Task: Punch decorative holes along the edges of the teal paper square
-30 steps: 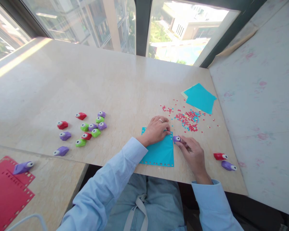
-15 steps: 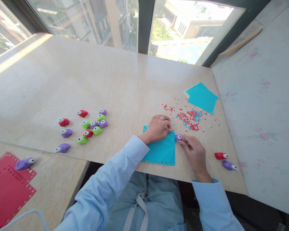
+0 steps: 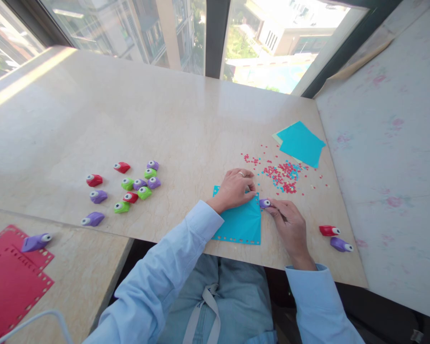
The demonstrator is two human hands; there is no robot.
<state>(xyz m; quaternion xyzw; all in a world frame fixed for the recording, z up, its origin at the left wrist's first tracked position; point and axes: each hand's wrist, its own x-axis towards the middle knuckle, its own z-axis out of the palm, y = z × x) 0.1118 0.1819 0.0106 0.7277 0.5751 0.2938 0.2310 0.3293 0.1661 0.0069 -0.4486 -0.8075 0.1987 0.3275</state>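
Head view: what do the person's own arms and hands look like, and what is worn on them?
Both arms wear long light-blue shirt sleeves with buttoned-style cuffs at the wrists. The left hand is bare except for a silver-coloured ring on one finger. The right hand is bare, no ring or glove visible.

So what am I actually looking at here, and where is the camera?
The camera sits on a person's head, looking down at their own two hands; there is no machine. The left hand presses flat on a blue paper square with holes punched along its edges. The right hand pinches a small purple paper punch at the sheet's right edge. On the marble table lie more punches, punched confetti and spare blue sheets.
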